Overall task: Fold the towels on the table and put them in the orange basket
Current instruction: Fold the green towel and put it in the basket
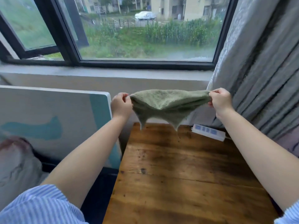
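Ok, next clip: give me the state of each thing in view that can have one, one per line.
Green towel: unfolded, held up in the air above the table, lower corners hanging.
Left hand: pinching the towel's left corner.
Right hand: pinching the right corner.
Wooden table: nothing on it but a power strip.
Power strip: lying at the table's far edge.
Left window pane: swung open.

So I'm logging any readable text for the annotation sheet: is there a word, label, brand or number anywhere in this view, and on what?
None can be read.
Power strip on the table: bluish sockets or marks, too blurred to read.
Green towel, held up by the left hand and right hand: no label visible.
Panel leaning at left: teal shapes only, no lettering.
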A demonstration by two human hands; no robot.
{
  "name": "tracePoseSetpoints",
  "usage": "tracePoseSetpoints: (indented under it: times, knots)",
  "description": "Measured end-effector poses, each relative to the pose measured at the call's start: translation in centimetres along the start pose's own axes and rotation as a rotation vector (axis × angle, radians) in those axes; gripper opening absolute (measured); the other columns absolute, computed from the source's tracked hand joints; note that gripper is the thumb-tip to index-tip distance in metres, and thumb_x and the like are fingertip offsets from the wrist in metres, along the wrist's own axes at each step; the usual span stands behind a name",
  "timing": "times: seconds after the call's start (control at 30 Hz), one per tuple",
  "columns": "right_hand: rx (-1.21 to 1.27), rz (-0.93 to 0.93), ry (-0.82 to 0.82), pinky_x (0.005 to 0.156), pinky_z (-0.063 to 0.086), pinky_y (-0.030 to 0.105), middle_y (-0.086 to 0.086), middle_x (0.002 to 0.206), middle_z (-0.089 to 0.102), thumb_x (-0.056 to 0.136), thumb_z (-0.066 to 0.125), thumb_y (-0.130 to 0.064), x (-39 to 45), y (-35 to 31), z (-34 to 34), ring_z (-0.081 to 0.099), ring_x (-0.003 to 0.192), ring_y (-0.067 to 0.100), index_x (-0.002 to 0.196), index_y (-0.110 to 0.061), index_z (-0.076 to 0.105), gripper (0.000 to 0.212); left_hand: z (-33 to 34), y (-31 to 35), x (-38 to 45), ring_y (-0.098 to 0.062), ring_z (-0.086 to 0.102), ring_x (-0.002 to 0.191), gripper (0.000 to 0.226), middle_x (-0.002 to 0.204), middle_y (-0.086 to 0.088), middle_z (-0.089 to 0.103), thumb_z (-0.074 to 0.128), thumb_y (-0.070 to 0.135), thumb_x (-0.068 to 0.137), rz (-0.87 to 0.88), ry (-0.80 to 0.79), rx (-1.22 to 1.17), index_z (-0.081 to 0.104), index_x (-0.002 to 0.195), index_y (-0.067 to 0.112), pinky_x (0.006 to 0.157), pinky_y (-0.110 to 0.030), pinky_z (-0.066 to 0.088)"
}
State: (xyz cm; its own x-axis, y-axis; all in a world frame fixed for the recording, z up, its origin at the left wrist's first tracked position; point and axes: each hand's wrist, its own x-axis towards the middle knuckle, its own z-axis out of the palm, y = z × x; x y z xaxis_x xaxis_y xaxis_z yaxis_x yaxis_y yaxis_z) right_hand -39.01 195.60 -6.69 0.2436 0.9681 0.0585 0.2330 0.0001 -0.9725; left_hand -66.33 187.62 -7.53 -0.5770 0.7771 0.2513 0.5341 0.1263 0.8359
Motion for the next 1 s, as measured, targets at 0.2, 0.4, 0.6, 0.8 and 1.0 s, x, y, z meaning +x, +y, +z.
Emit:
tracePoseSetpoints:
  times: [0.2, 0.4, 0.6, 0.8, 1.0]
  knots:
    - [-0.745, 0.145, -0.334, 0.048, 0.044, 0.023, 0.018, 0.072, 0.055, 0.086, 0.053, -0.016, -3.6, 10.6, -2.0, 0.054, 0.065, 0.032, 0.063, -0.008, 0.051, 0.025, 1.3, -8.5, -5.6, -0.031, 0.059, 0.082, 0.021, 0.080, -0.015, 0.059, 0.044, 0.013, 0.090, -0.175, -0.428, 0.437, 0.064, 0.085, 0.008, 0.075, -0.032, 0.046]
    - [-1.284, 0.277, -0.751, 0.072, 0.044, 0.028, 0.018, 0.113, 0.061, 0.083, 0.047, -0.005, -11.8, 21.2, -3.3, 0.059, 0.103, 0.031, 0.107, -0.002, 0.054, 0.026, 3.7, -15.7, -13.7, -0.020, 0.049, 0.081, 0.029, 0.100, -0.009, 0.057, 0.043, 0.005, 0.093, -0.300, -1.153, 0.769, 0.059, 0.117, 0.000, 0.062, -0.025, 0.044]
    - [-1.490, 0.279, -1.017, 0.064, 0.046, 0.029, 0.008, 0.116, 0.057, 0.084, 0.039, -0.002, -18.5, 27.0, -4.8, 0.058, 0.094, 0.024, 0.127, -0.019, 0.043, 0.047, 4.6, -20.6, -20.2, -0.017, 0.040, 0.066, 0.016, 0.070, -0.001, 0.041, 0.040, 0.005, 0.090, -0.282, -1.414, 1.034, 0.055, 0.085, 0.008, 0.055, -0.023, 0.032]
    - [-1.484, 0.639, -1.388, 0.040, 0.043, 0.020, 0.014, 0.079, 0.061, 0.086, 0.043, -0.002, -20.2, 27.5, -5.3, 0.053, 0.045, 0.014, 0.112, 0.005, 0.059, 0.031, 4.3, -22.5, -23.5, -0.015, 0.033, 0.050, 0.024, 0.062, -0.002, 0.042, 0.042, 0.017, 0.093, -0.443, -1.833, 1.130, 0.049, 0.071, 0.011, 0.048, -0.024, 0.027]
    - [-1.442, 0.756, -1.440, 0.080, 0.051, 0.034, 0.021, 0.112, 0.063, 0.093, 0.046, -0.016, -17.8, 26.5, -4.3, 0.063, 0.100, 0.034, 0.123, 0.004, 0.050, 0.036, 5.3, -21.7, -23.1, -0.026, 0.056, 0.096, 0.037, 0.115, -0.014, 0.054, 0.043, 0.016, 0.096, -0.534, -1.864, 1.075, 0.045, 0.130, 0.002, 0.074, -0.031, 0.049]
